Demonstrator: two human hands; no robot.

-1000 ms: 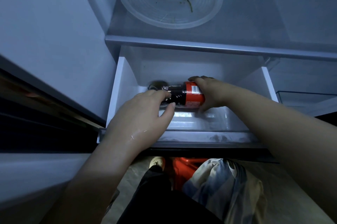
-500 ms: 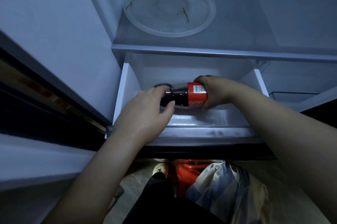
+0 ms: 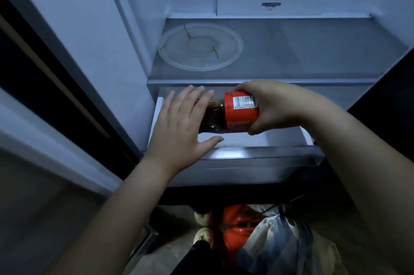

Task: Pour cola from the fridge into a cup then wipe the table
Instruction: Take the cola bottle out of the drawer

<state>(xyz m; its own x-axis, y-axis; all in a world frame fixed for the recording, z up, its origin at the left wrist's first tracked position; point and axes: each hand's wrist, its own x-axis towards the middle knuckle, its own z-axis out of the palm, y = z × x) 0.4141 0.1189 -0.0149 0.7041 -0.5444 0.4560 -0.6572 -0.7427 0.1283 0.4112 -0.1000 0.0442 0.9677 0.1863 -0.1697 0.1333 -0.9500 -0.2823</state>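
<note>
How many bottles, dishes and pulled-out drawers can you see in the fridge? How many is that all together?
Cola bottle: 1
Round clear dish: 1
Pulled-out drawer: 1
Total: 3

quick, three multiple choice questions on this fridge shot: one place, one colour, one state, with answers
1. Where is the clear plate? A on the shelf above the drawer B on the floor C in the door
2. What colour is the label on the bottle? A green B red C blue
3. How is the left hand? A open, fingers spread B in a fist C gripping the cap

1 A: it lies on the shelf over the drawer.
2 B: a red band in the right hand grip.
3 A: its fingers are straight.
</note>
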